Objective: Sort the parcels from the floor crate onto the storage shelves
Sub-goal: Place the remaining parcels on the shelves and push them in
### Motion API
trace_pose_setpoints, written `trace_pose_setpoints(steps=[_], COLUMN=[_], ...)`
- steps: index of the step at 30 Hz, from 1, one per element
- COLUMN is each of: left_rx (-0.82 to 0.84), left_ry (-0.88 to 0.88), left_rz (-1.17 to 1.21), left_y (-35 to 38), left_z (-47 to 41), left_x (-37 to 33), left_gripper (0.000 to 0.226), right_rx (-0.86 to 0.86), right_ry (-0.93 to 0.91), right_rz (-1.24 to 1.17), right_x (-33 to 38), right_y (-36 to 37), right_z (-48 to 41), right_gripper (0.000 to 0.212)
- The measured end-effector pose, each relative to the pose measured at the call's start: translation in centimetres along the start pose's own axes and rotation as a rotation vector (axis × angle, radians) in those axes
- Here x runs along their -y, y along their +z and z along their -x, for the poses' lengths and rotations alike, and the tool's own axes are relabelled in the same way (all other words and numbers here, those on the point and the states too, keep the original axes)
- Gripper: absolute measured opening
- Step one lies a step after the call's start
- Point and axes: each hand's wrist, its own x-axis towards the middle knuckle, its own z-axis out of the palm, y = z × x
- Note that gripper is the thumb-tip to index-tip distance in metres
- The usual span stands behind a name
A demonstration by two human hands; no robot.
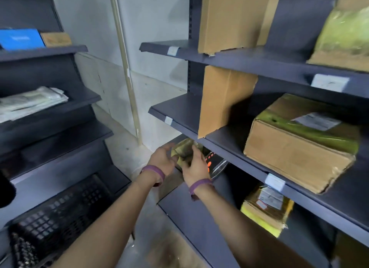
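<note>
Both of my hands reach under the right rack's middle shelf and hold a small tan parcel [184, 150] wrapped in yellowish tape. My left hand [163, 160] grips its left side and my right hand [196, 167] grips its right side. The parcel sits at the left end of the lower shelf [191, 223], next to a clear bag with red print [214, 163]. The black floor crate [58, 217] stands at the lower left beside my left forearm. What lies in it is too dark to make out.
The right rack holds a taped cardboard box [295, 148], upright cardboard dividers [221, 102], a yellow padded parcel [267, 209] and a green-wrapped parcel [347, 32]. The left rack carries a blue box [21, 38] and flat pale bags [30, 102]. Bare floor lies between the racks.
</note>
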Motion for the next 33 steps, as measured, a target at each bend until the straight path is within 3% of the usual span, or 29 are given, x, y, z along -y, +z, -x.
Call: trace_pose_setpoints(steps=[14, 26, 30, 33], left_rx=[0.032, 0.121, 0.105, 0.107], left_ry=[0.371, 0.782, 0.871, 0.833], left_rz=[0.029, 0.183, 0.212, 0.272], left_y=[-1.5, -0.7, -0.5, -0.3], left_z=[4.5, 3.0, 1.8, 0.8], left_x=[-16.7, -28.1, -31.1, -32.8], left_gripper=[0.051, 0.054, 0.06, 0.07], right_rx=[-0.145, -0.551, -0.685, -0.713], right_ry=[-0.182, -0.412, -0.368, -0.284], right_rz=[0.156, 0.437, 0.552, 0.554], right_x=[4.2, 9.7, 9.6, 8.8], right_y=[-13.7, -27.1, -30.6, -32.6], right_z=[4.4, 7.2, 7.3, 7.0], right_gripper=[0.061, 0.06, 0.057, 0.057])
